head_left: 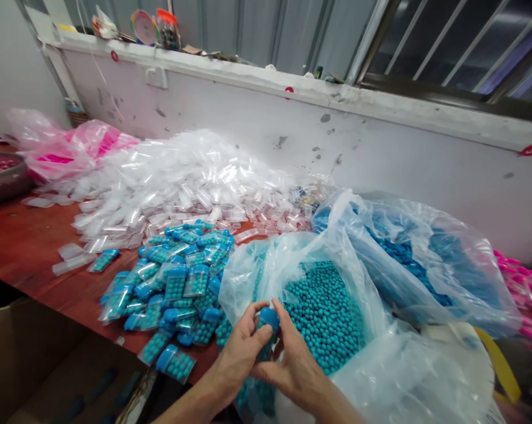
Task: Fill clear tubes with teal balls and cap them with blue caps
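A small clear container with a blue cap (269,319) stands upright between my hands, over the near edge of an open plastic bag. My left hand (239,347) is closed around its left side, the thumb across its front. The fingers of my right hand (294,356) press against its right side, the thumb beneath. My hands hide most of its lower part. Teal beads (325,312) fill the clear plastic bag (243,268) just beyond. To the left lies a heap of capped containers filled with teal beads (175,285).
Empty clear containers (186,176) form a large pile against the wall. A bag of blue caps (407,259) lies to the right, beside bright pink pieces (524,288). An open cardboard box (40,353) stands below the red table's (22,235) front edge.
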Available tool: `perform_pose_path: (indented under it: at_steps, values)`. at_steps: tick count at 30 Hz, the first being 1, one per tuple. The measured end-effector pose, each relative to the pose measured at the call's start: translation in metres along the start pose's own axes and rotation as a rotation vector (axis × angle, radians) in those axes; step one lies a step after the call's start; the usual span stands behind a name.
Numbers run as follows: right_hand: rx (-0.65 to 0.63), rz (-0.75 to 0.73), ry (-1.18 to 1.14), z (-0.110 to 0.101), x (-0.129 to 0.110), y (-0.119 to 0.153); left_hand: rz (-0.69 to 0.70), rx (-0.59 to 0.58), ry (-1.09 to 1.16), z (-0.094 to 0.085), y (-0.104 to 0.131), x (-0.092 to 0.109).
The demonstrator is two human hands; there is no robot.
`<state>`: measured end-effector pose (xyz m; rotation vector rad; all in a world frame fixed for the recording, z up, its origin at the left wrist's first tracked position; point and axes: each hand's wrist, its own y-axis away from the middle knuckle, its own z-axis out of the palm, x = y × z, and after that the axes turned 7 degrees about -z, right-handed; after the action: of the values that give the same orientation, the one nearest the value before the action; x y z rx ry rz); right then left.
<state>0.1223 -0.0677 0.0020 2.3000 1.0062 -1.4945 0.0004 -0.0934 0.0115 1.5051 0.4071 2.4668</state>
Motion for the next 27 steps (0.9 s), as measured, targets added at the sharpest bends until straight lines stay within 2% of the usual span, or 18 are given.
perform_pose_path:
  at_steps: [3, 7, 11, 14, 16, 18, 23, 27]
  values:
    - [-0.043, 0.017, 0.114, -0.007, -0.005, 0.001, 0.006, -0.013, -0.015, 0.001, 0.003, 0.002]
    - [-0.088, -0.064, 0.386, -0.005, -0.009, 0.006, 0.045, 0.037, -0.137, 0.001, 0.006, -0.004]
    - [0.047, -0.178, 0.607, 0.008, -0.001, 0.010, 0.103, 0.118, -0.252, 0.002, 0.005, -0.012]
    - [0.119, -0.214, 0.664, 0.020, 0.006, 0.009, 0.193, 0.187, -0.326, 0.001, 0.002, -0.015]
    - [0.138, -0.195, 0.621, 0.024, 0.007, 0.006, 0.239, 0.207, -0.346, -0.001, -0.001, -0.015]
    - [0.125, -0.149, 0.487, 0.023, 0.006, 0.005, 0.210, 0.181, -0.289, -0.004, -0.003, -0.015]
    - [0.000, -0.030, 0.152, 0.005, 0.008, 0.013, -0.057, -0.071, 0.165, -0.006, -0.001, -0.011]
    - [-0.029, 0.019, 0.110, -0.007, 0.011, 0.020, -0.099, -0.160, 0.298, -0.005, 0.005, -0.007]
